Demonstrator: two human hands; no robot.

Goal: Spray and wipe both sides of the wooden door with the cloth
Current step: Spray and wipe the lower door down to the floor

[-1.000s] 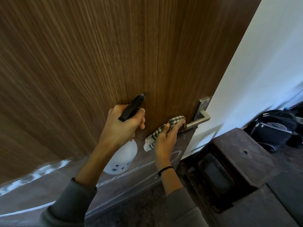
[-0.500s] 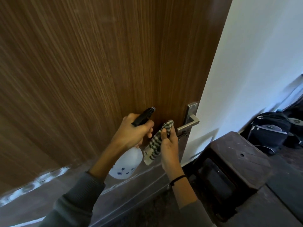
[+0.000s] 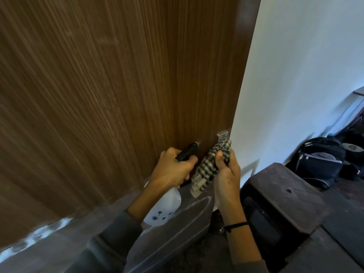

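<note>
Wooden door [image 3: 118, 85] fills the view, its latch edge at the right. Left hand [image 3: 173, 170] grips the spray bottle [image 3: 163, 207], nozzle aimed at it; right hand [image 3: 226, 174] clutches the cloth [image 3: 208, 168] beside the handle [image 3: 222, 133], ready to wipe.

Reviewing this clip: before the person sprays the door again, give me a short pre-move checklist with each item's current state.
1. Spray bottle gripped in the left hand: ok.
2. Nozzle aimed at the door: ok, it points at the wood close by.
3. Cloth held in the right hand: ok, bunched with a tail hanging.
4. Cloth out of the spray path: ok, it sits to the right of the nozzle, by the handle plate.
5. Liquid left in the bottle: cannot tell, it is opaque white.
6. Door surface already wet: cannot tell.
</note>
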